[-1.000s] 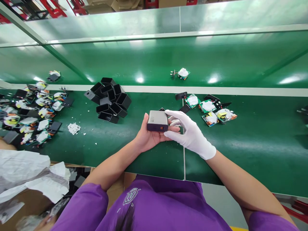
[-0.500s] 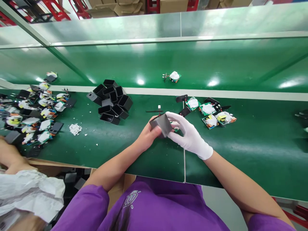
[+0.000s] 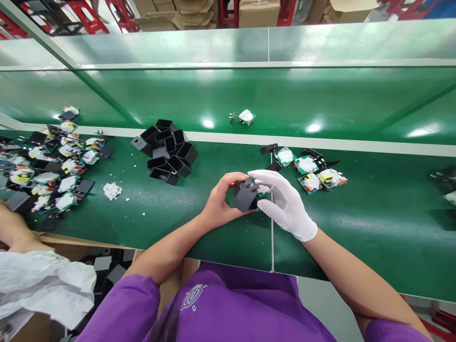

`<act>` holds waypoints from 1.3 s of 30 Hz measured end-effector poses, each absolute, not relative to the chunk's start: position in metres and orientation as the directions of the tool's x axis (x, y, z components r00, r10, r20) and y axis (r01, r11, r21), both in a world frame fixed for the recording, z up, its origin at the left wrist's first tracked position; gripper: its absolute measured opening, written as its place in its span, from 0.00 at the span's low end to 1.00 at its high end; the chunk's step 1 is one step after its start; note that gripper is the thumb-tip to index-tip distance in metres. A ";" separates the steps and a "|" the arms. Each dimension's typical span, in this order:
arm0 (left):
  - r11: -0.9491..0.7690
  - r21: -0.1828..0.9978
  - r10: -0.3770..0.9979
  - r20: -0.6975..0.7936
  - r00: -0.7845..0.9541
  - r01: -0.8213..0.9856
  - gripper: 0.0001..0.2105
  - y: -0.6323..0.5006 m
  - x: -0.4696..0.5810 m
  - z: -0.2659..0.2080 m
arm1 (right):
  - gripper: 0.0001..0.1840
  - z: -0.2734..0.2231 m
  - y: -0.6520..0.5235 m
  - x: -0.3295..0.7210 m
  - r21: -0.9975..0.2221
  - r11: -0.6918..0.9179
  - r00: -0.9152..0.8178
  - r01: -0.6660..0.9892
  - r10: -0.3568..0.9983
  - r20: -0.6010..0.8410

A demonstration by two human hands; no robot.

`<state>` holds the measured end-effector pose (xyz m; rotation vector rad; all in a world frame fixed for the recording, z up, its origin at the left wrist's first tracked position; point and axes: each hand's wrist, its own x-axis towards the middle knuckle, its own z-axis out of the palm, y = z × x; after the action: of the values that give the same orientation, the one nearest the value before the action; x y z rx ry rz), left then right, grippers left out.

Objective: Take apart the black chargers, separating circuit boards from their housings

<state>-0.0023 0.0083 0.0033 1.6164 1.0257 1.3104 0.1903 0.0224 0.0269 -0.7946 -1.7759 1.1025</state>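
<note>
Nearest, below and to the left of the black housing cluster, loose dark parts are seen under the edge of the worktop, beside a co-worker's forearm and crumpled white material.

Nearer than the cluster and to its right, a dark block-shaped part is held above the worktop by the bare left hand. Its grip is closed about the part's left side. The gloved right hand is set at the opposite side, thumb and fingers curved and parted; a white-topped circuit board is partly seen between them, but whether it is clasped cannot be told.

To the cluster's left, white fragments are heaped, with a dense pile of circuit boards further left. To its right, several boards are grouped with black plates.

Beyond the cluster, rightward, a single wired board is placed on green surfacing. Furthest, red stools and cardboard cartons are noted.
</note>
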 end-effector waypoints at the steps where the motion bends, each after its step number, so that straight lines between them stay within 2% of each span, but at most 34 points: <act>1: -0.407 0.907 0.909 0.390 0.145 0.111 0.27 0.009 -0.003 0.001 | 0.19 0.028 0.022 0.190 -0.891 0.447 -0.395 0.079 0.834 0.384; 4: -0.537 0.835 0.840 0.518 0.164 0.115 0.26 0.011 -0.004 -0.004 | 0.07 0.031 0.021 0.187 -0.820 0.565 -0.373 0.090 0.783 0.499; 8: -0.576 0.813 0.812 0.558 0.170 0.081 0.25 0.010 -0.004 -0.007 | 0.04 0.029 0.020 0.185 -0.807 0.585 -0.381 0.081 0.766 0.517; 10: -0.546 0.834 0.832 0.531 0.160 0.072 0.27 0.009 -0.003 -0.008 | 0.06 0.027 0.018 0.185 -0.830 0.552 -0.374 0.077 0.788 0.489; 14: -0.434 0.893 0.898 0.419 0.134 0.122 0.29 0.009 -0.004 -0.008 | 0.28 0.026 0.016 0.182 -0.885 0.450 -0.411 0.120 0.834 0.368; 16: -0.388 0.911 0.920 0.374 0.116 0.139 0.28 0.009 -0.005 -0.008 | 0.34 0.026 0.016 0.182 -0.895 0.414 -0.467 0.168 0.833 0.298; 18: -0.352 0.925 0.935 0.339 0.106 0.146 0.27 0.010 -0.006 -0.007 | 0.34 0.026 0.018 0.182 -0.908 0.387 -0.490 0.164 0.831 0.265; 21: -0.361 0.918 0.930 0.341 0.135 0.166 0.26 0.010 -0.007 -0.006 | 0.28 0.024 0.021 0.181 -0.939 0.336 -0.474 0.071 0.839 0.265; 24: -0.414 0.883 0.908 0.381 0.176 0.222 0.23 0.010 -0.006 -0.007 | 0.22 0.020 0.022 0.178 -0.946 0.318 -0.424 0.062 0.866 0.264; 29: -0.543 0.783 0.839 0.499 0.215 0.304 0.21 0.012 -0.005 -0.008 | 0.20 0.010 0.021 0.173 -0.965 0.256 -0.369 0.057 0.903 0.218; 31: -0.552 0.768 0.834 0.507 0.217 0.324 0.22 0.013 -0.005 -0.009 | 0.22 0.008 0.021 0.173 -0.972 0.225 -0.384 0.065 0.905 0.184; 35: -0.485 0.784 0.874 0.444 0.195 0.388 0.28 0.018 -0.009 -0.015 | 0.36 0.015 0.028 0.170 -0.962 0.199 -0.455 0.188 0.886 0.094; 39: -0.485 0.771 0.872 0.464 0.158 0.411 0.29 0.028 -0.014 -0.021 | 0.34 0.029 0.049 0.158 -0.930 0.220 -0.458 0.294 0.886 0.064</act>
<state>-0.0138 0.0275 -0.0206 1.9693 1.2153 1.2901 0.1582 0.0492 0.0292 -1.0881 -1.8800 1.2335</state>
